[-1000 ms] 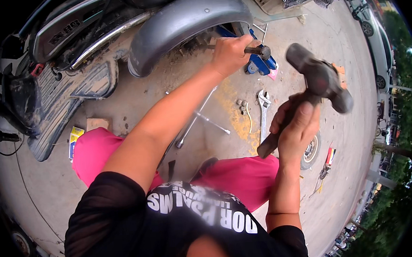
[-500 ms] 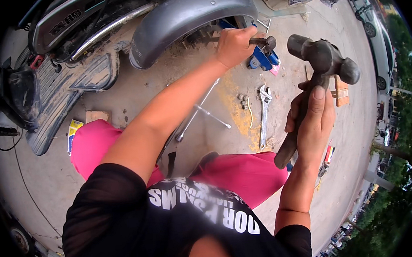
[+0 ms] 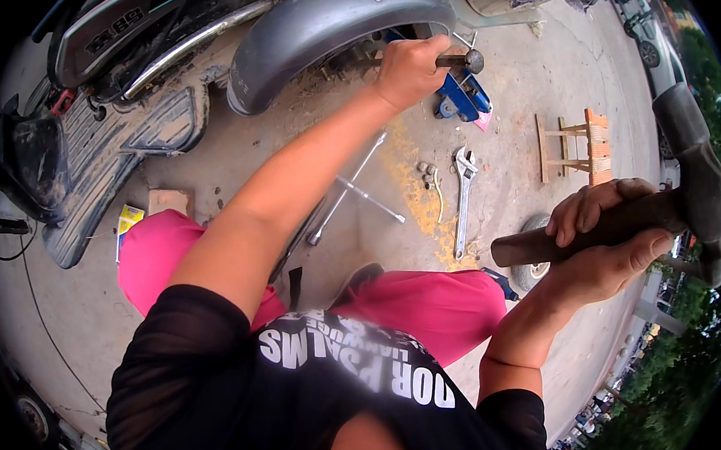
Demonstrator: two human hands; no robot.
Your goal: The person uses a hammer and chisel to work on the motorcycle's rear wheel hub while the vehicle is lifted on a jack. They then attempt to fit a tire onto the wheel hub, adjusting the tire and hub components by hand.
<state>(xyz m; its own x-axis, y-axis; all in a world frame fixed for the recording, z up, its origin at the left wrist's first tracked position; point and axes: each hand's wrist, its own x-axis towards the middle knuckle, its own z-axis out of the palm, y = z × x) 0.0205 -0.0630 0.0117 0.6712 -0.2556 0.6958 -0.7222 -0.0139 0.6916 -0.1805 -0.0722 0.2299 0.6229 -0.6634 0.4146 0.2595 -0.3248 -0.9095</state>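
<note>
**Punch held at wheel hub, hammer drawn back at right**

Left hand point(image 3: 406, 69), upper centre of frame: fingers wrapped tight round a metal punch point(image 3: 459, 60), struck end poking out to the right of the fist. Tip end hidden behind the hand, pointing in under the grey rear fender point(image 3: 325, 22) of the scooter point(image 3: 126, 99) at top left. Blue floor jack point(image 3: 462, 97) just below and right of the fist, on the concrete.

Right hand point(image 3: 608, 241), right edge of frame: fist closed round the dark handle of a ball-peen hammer point(image 3: 691, 177). Handle lying roughly level, butt end sticking out left of the hand, head up at far right. Well apart from the punch.

On the ground, centre frame, between the arms: cross wheel wrench point(image 3: 350, 196), adjustable wrench point(image 3: 462, 201), small cluster of nuts point(image 3: 426, 173) just left of it, all loose on yellow-stained concrete, no tray or box holding them. Small wooden stool point(image 3: 577, 147) right of the wrench. Small wheel point(image 3: 531, 271) partly hidden under the hammer handle.

Pink trousers point(image 3: 433, 303) and black shirt filling bottom of frame.
</note>
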